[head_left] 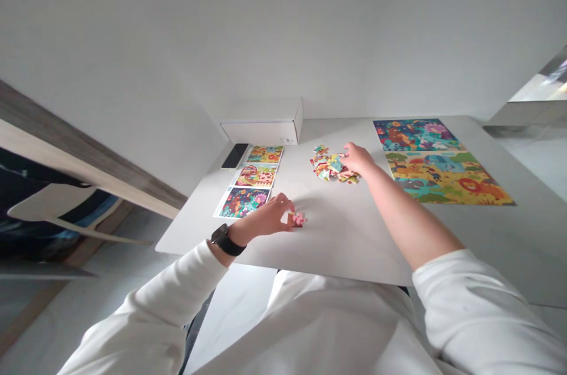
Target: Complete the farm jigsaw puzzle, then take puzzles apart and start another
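My left hand (272, 215) is low on the white table, thumb and index finger curled round the left edge of a small pink and brown puzzle piece (298, 220). My right hand (357, 158) reaches over a loose pile of colourful puzzle pieces (325, 173), its bent fingers closed at a yellow-green piece (335, 163) on the pile's right side. The fingertips of that hand are partly hidden. One more piece (321, 150) lies at the pile's back edge.
Left of the pile lies a picture sheet (254, 175) with three scenes, beside a black phone (235, 156). A white box (263, 131) stands against the wall. Two large puzzle pictures (416, 134), jungle scene (447, 180) nearer, lie at right. A chair (53, 201) stands left.
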`<state>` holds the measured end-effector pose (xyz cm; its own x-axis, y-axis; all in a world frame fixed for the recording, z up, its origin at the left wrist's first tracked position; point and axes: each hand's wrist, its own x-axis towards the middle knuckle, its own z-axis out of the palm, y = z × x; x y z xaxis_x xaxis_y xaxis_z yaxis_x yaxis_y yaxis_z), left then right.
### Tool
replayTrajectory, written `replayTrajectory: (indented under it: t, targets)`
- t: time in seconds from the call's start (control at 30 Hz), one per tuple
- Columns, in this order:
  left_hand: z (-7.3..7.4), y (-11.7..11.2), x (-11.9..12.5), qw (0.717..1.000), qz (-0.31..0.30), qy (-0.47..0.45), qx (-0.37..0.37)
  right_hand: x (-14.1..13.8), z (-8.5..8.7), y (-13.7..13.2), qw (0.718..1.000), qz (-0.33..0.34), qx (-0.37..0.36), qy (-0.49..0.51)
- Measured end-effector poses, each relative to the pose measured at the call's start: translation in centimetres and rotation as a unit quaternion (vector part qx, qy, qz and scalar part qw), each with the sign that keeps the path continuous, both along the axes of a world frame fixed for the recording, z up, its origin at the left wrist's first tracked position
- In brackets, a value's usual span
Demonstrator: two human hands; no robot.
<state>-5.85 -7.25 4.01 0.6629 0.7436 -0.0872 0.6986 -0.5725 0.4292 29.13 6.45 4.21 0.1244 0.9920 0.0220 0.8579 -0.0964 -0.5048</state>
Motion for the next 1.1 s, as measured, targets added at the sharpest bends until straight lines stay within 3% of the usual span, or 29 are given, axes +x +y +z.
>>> replayTrajectory:
  t: [0.1,0.23,0.47,0.57,0.7,0.93,1.1]
  targets:
    - [0.4,0.3,0.8,1.000,-0.020,0.001,-0.002,1.4,-0.7,-0.5,0.999,-0.003,0.048,-0.011]
    - [0.5,1.3,2.0,0.998,-0.060,0.033,0.010,5.3,-2.4,-2.1,0.996,-0.003,0.089,0.011]
    - [1.0,3.6,5.7,0.987,-0.107,0.037,0.115,9.9,-4.3,-4.3,0.985,-0.006,0.154,0.083]
    - [1.9,5.9,7.6,0.986,-0.081,-0.012,0.147,9.9,-5.1,-4.7,0.976,0.012,0.190,0.107]
    - [2.3,10.8,10.1,0.982,-0.007,-0.106,0.156,8.5,-6.0,-5.3,0.968,0.063,0.223,0.096]
    - [-1.0,19.2,14.0,0.982,0.037,-0.086,0.162,5.7,-6.3,-6.6,0.955,0.190,0.226,0.028]
    - [-2.7,20.6,15.7,0.992,0.064,-0.055,0.090,5.4,-6.7,-6.4,0.958,0.210,0.196,0.020]
